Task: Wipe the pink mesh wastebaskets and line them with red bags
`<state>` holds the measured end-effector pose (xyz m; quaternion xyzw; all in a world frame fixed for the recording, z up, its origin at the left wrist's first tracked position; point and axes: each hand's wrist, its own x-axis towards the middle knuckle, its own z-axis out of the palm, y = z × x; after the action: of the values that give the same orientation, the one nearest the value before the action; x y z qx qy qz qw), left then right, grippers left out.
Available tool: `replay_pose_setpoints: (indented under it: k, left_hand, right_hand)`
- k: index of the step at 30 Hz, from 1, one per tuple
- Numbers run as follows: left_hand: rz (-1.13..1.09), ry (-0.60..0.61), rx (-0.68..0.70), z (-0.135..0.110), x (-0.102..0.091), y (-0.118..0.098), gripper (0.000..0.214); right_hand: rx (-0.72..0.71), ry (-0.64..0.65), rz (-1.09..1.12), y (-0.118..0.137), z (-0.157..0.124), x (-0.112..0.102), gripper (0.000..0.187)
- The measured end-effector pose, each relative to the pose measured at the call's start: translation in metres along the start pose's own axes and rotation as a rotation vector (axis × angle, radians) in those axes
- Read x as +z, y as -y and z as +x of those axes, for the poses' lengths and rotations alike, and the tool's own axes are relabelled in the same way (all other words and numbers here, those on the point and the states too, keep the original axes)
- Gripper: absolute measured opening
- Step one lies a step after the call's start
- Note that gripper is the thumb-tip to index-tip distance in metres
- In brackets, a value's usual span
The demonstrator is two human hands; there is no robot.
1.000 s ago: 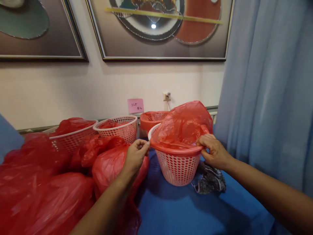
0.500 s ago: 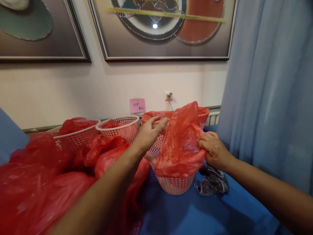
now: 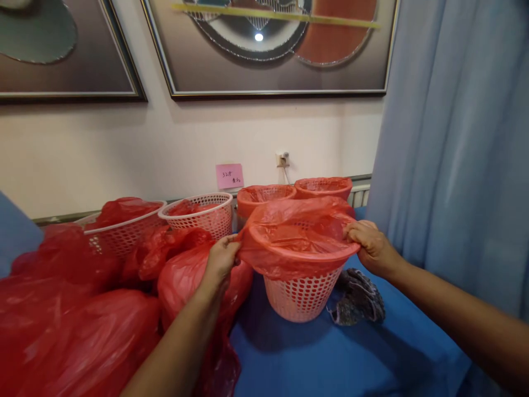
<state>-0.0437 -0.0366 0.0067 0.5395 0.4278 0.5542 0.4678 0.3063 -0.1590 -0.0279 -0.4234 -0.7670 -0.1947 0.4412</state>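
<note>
A white perforated plastic basket (image 3: 301, 298) stands on the blue table (image 3: 330, 358) in front of me. A red plastic bag (image 3: 295, 242) lies over its mouth and is folded down over the rim. My left hand (image 3: 221, 259) pinches the bag's edge at the basket's left side. On the right side my right hand (image 3: 372, 248) grips the bag's edge against the rim. Both hands are closed on the plastic.
Two bag-lined baskets (image 3: 264, 196) (image 3: 323, 187) stand behind by the wall. Further left are two white baskets (image 3: 202, 212) (image 3: 119, 231) holding red bags, and a heap of red bags (image 3: 82, 309). A grey cloth (image 3: 357, 303) lies right of the basket. A blue curtain (image 3: 454, 138) hangs at right.
My left hand came back from the basket's far side to its left rim. The bag, bunched up high before, is now spread flat and pulled down over the rim.
</note>
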Motion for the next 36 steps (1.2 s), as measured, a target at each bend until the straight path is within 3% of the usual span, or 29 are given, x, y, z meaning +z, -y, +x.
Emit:
replay_pose_setpoints:
  k: [4, 8, 11, 16, 21, 26, 30, 33, 36]
  left_hand:
    - [-0.019, 0.019, 0.003, -0.001, 0.001, 0.009, 0.033]
    - [0.072, -0.013, 0.307, 0.002, 0.006, -0.008, 0.061]
    - [0.104, 0.035, 0.43, -0.001, 0.01, -0.021, 0.061]
    - [0.094, 0.057, 0.386, -0.003, 0.016, -0.025, 0.026]
    - [0.116, -0.037, 0.265, 0.012, 0.018, -0.013, 0.013]
    - [0.103, -0.003, 0.186, 0.017, 0.02, -0.009, 0.025]
    - [0.051, -0.017, 0.335, 0.012, 0.02, -0.016, 0.047]
    - [0.09, 0.084, 0.345, 0.005, 0.014, -0.021, 0.041]
    - [0.064, 0.086, 0.3, -0.003, 0.008, -0.023, 0.026]
  right_hand:
    - [-0.001, -0.021, 0.015, -0.002, 0.001, 0.003, 0.02]
    - [0.008, 0.009, 0.079, -0.012, 0.004, 0.0, 0.022]
    - [0.056, 0.008, 0.14, -0.028, 0.002, -0.003, 0.023]
    - [0.127, -0.029, 0.163, -0.046, -0.007, -0.006, 0.022]
    - [0.098, -0.047, 0.161, -0.038, -0.011, -0.009, 0.025]
    - [0.098, -0.05, 0.207, -0.032, -0.01, -0.009, 0.026]
    - [0.092, -0.059, 0.188, -0.035, -0.007, -0.002, 0.024]
    - [0.112, -0.075, 0.206, -0.039, -0.002, 0.006, 0.019]
    - [0.233, -0.098, 0.231, -0.05, 0.006, 0.019, 0.01]
